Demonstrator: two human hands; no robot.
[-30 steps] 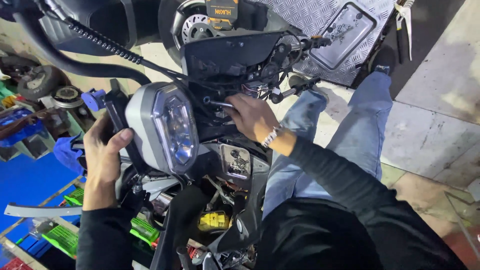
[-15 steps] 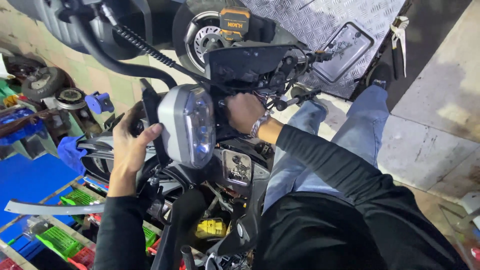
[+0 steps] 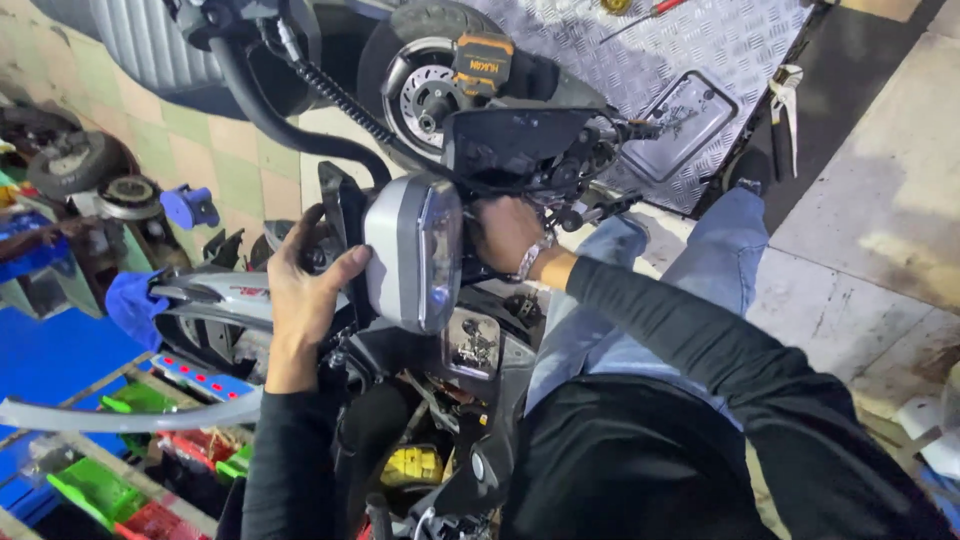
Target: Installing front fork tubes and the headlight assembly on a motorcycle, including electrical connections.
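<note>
Swung further round since half a second back: headlight unit (image 3: 415, 255) now turned more edge-on, lens facing right, sitting higher and closer to the dark instrument panel (image 3: 515, 145). Left hand (image 3: 305, 285) shifted along with it, now clamped on the rear edge of the grey housing, thumb hooked over the near side, fingers behind against the black bracket (image 3: 340, 215). Right hand (image 3: 505, 235) tucked in behind the lens side, between the lamp and the handlebar clamp (image 3: 585, 165); fingers hidden, so cannot tell whether closed on a fastener or only pressing.

Risks, as judged: unit slipping from a one-sided grip and hanging on its wiring, straining or pulling a connector; lens knocking against the handlebar controls or panel edge if twisted harder; fingers of the right hand pinched in the narrow gap; a loose bolt dropping into the open bodywork below, near the yellow part (image 3: 415, 465).

Looks of the lamp: rounded-rectangular, silver-grey shell, clear bluish lens, no crack visible, mounted at the front of the stripped scooter, above the small square mirror-like plate (image 3: 470, 345).
</note>
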